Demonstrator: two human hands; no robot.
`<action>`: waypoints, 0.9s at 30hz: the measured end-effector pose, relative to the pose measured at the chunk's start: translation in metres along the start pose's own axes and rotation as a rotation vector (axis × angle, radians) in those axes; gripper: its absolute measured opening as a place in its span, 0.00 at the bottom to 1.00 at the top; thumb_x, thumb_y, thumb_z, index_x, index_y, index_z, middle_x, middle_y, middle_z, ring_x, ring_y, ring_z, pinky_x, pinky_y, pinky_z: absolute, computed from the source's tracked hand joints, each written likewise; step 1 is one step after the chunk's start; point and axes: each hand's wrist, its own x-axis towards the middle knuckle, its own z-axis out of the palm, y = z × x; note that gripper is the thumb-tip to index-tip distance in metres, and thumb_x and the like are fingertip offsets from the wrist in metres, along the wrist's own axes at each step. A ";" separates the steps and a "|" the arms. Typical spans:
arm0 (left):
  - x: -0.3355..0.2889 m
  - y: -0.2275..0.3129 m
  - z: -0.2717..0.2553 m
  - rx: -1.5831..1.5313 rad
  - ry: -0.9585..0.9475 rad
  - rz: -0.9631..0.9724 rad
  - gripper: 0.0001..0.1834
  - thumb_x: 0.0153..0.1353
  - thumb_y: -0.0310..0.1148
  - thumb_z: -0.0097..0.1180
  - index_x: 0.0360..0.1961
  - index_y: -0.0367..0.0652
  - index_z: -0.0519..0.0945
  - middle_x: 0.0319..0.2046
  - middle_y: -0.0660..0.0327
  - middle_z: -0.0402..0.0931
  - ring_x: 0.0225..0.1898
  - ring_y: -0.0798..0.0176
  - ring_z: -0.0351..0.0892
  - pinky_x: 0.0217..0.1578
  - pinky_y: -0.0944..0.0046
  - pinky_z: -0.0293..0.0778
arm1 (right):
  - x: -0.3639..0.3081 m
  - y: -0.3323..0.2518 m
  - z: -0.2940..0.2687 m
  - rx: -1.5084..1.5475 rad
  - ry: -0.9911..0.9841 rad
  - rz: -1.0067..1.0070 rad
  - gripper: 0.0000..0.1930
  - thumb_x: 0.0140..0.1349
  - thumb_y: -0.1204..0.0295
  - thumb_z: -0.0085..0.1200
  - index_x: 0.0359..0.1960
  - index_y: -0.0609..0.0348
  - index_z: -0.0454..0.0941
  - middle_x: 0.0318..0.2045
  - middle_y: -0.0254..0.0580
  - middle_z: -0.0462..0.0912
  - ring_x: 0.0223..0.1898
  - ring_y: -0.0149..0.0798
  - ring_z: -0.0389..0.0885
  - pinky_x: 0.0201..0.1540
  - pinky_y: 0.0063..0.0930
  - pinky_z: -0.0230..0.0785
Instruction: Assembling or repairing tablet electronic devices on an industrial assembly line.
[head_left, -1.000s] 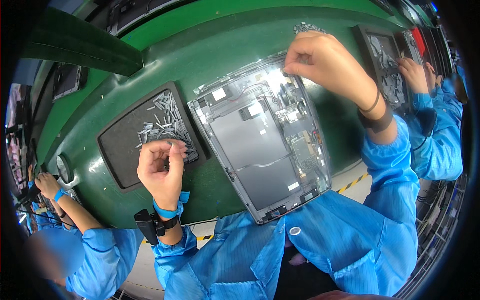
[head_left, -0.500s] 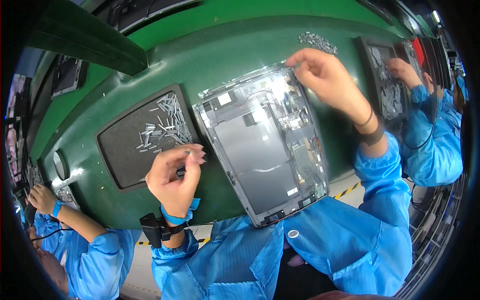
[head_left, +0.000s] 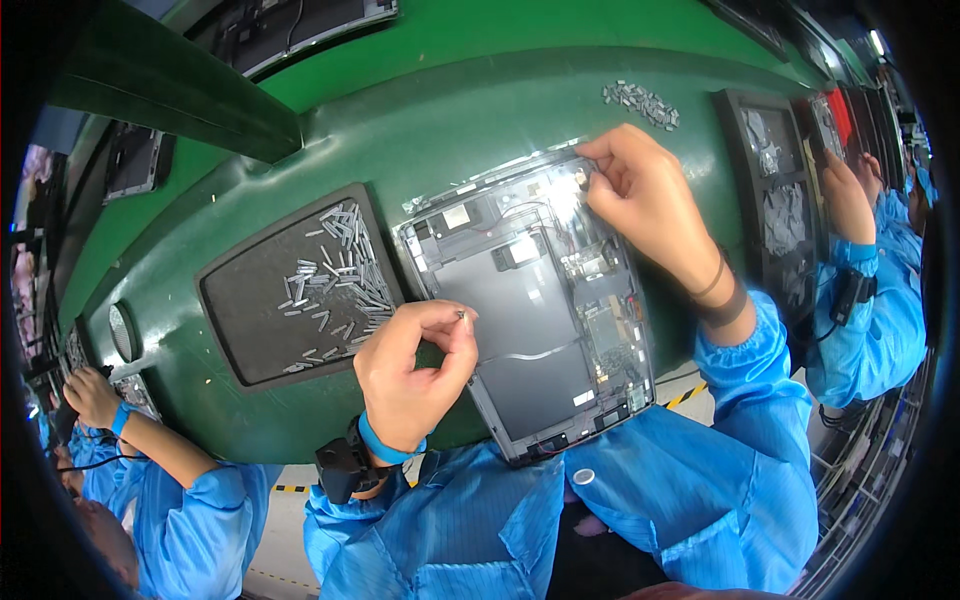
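A tablet-like device (head_left: pixel 510 300) lies with its inside exposed, showing dark flat panels, circuit boards and thin cables. My left hand (head_left: pixel 415 365) is closed in a pinch over the device's left edge, a tiny grey piece (head_left: pixel 462 316) between thumb and forefinger. At the device's far right corner is my right hand (head_left: pixel 645 190), its thumb and forefinger curled. Whatever those fingers hold is too small or hidden to tell. Left of the device, a dark shallow tray (head_left: pixel 260 330) carries many small grey strips (head_left: pixel 345 260), mostly along its right side.
A pile of small grey pieces (head_left: pixel 640 104) sits on the green table (head_left: pixel 450 105) beyond my right hand. Compartmented trays (head_left: pixel 735 150) stand at right, beside a co-worker's hand (head_left: pixel 845 200). Another co-worker's hand (head_left: pixel 92 398) works at far left. A green post (head_left: pixel 180 95) rises at back left.
My left hand has moved right and slightly down, from the tray's edge to above the device's left side. My right hand stays at the far corner. The whole view has shifted a little.
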 end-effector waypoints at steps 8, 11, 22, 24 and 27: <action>-0.003 0.004 0.000 0.038 -0.046 -0.016 0.05 0.57 0.18 0.59 0.35 0.34 0.77 0.31 0.56 0.83 0.28 0.69 0.82 0.31 0.71 0.77 | 0.001 0.005 0.003 0.050 0.011 -0.004 0.10 0.52 0.81 0.56 0.37 0.67 0.79 0.25 0.41 0.75 0.21 0.32 0.73 0.26 0.26 0.67; -0.005 0.004 0.001 0.035 0.013 -0.015 0.05 0.55 0.19 0.61 0.34 0.35 0.79 0.29 0.59 0.83 0.24 0.70 0.82 0.28 0.71 0.76 | -0.001 -0.001 0.002 0.064 0.037 -0.010 0.09 0.52 0.81 0.55 0.37 0.67 0.79 0.25 0.40 0.74 0.21 0.31 0.72 0.26 0.26 0.66; -0.002 0.005 0.002 0.182 -0.037 0.040 0.04 0.58 0.18 0.59 0.34 0.33 0.78 0.29 0.58 0.84 0.26 0.72 0.81 0.29 0.73 0.75 | -0.004 0.004 0.000 -0.158 0.080 -0.188 0.11 0.54 0.80 0.53 0.40 0.66 0.81 0.27 0.45 0.76 0.25 0.42 0.77 0.29 0.32 0.69; -0.004 0.002 0.003 0.178 -0.011 0.055 0.04 0.57 0.18 0.60 0.34 0.34 0.78 0.29 0.59 0.84 0.25 0.73 0.81 0.29 0.73 0.75 | -0.003 0.006 -0.004 -0.017 0.007 -0.122 0.11 0.55 0.80 0.53 0.39 0.66 0.81 0.26 0.45 0.76 0.25 0.41 0.76 0.29 0.31 0.69; -0.003 0.004 0.003 0.168 -0.017 0.050 0.04 0.57 0.19 0.60 0.34 0.34 0.78 0.29 0.59 0.84 0.25 0.73 0.81 0.29 0.73 0.75 | -0.005 -0.001 -0.008 0.068 -0.013 -0.026 0.10 0.54 0.79 0.53 0.38 0.66 0.81 0.26 0.44 0.76 0.24 0.40 0.76 0.29 0.31 0.69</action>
